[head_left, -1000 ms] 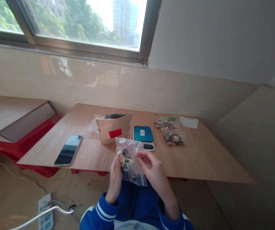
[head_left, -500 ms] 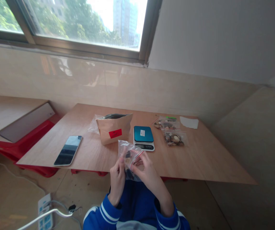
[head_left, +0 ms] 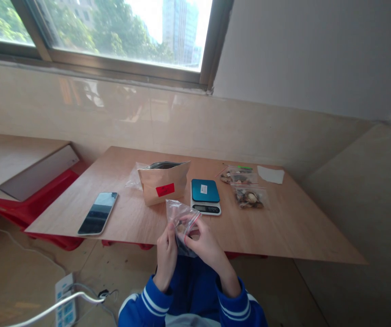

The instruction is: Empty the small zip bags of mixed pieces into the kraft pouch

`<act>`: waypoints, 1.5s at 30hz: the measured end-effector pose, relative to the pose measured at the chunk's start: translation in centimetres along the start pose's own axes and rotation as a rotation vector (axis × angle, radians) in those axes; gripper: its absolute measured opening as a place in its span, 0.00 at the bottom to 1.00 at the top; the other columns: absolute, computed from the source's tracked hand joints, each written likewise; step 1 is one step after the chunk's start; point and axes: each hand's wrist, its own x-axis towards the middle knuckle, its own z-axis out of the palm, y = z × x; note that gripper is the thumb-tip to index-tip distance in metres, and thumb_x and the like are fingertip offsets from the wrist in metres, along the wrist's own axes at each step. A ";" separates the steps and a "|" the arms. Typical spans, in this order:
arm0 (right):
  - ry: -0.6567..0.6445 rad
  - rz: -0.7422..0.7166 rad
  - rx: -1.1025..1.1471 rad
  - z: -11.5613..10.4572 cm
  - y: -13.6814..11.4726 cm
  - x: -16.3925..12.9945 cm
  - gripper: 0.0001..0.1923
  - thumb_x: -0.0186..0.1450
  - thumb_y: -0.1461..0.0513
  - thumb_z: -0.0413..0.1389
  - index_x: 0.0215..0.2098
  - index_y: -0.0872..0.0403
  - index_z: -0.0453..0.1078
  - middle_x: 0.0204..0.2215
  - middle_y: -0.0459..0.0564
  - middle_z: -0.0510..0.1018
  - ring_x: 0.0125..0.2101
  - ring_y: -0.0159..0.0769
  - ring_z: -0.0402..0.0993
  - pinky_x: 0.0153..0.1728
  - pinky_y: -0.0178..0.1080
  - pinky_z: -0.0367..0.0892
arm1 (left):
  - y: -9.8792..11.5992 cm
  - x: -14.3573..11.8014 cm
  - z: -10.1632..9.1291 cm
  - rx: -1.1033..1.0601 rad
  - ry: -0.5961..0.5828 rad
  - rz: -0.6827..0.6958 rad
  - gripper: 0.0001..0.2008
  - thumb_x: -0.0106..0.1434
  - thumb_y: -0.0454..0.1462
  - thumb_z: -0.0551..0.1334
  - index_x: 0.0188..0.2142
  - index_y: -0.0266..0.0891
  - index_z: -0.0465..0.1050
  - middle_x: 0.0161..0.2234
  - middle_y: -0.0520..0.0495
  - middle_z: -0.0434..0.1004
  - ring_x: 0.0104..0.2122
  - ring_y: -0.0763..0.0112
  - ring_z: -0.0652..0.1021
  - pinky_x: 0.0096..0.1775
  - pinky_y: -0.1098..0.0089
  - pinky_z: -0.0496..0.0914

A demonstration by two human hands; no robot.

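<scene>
1. Small clear plastic zip bag with a red seal strip (head_left: pixel 182 222), dark and pale bits inside, is held up over the near edge of the low wooden table (head_left: pixel 300 231).
2. Left hand (head_left: pixel 166 254) pinches its left side; right hand (head_left: pixel 205 244) pinches the seal end; both grasping.
3. The bag's long axis tilts up-left, seal toward the right hand.
4. Teal-topped digital scale (head_left: pixel 205 196) sits just beyond; brown paper pouch (head_left: pixel 163 182) left of it.

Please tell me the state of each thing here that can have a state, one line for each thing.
zip bag: held up by both hands, some dark pieces inside, mouth state unclear.
left hand: gripping the bag.
right hand: pinching the bag's red strip.
paper pouch: standing, open at top.
scale: pan bare, display unreadable.
phone: lying flat, screen dark.
two small bags: lying flat, filled.
</scene>
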 end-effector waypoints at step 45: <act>0.251 0.112 0.471 -1.0 -0.6 2.5 0.24 0.49 0.56 0.69 0.43 0.55 0.76 0.42 0.54 0.82 0.42 0.43 0.80 0.48 0.47 0.74 | -1.4 2.0 -1.1 -0.332 0.156 -0.449 0.32 0.63 0.58 0.53 0.54 0.37 0.72 0.40 0.40 0.82 0.41 0.58 0.82 0.46 0.59 0.75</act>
